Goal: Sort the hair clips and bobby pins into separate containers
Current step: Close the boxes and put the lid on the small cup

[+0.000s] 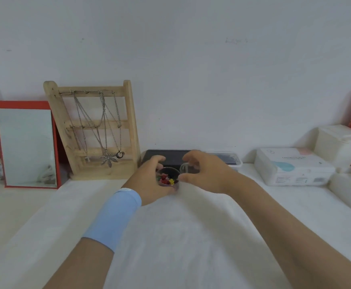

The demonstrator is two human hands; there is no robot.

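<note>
Nearest the camera, two forearms reach forward over the white cloth [181, 236] on the counter, the left one wearing a light blue wristband [116, 215]. They converge on a small clear cup [168, 177], the landmark here. The left hand [149, 182] wraps the cup's left side and base, fingers curled around it, holding it. Inside lie small coloured hair clips [166, 179], red, yellow and green; no bobby pins can be made out. Just right of the cup, touching or nearly so, the right hand [203, 172] curls around a second clear cup [186, 166], which looks empty. The coming move likely turns on that side-by-side pairing. Behind the cup sits a dark box [166, 156]; far left of it, a wooden necklace stand [95, 130].
</note>
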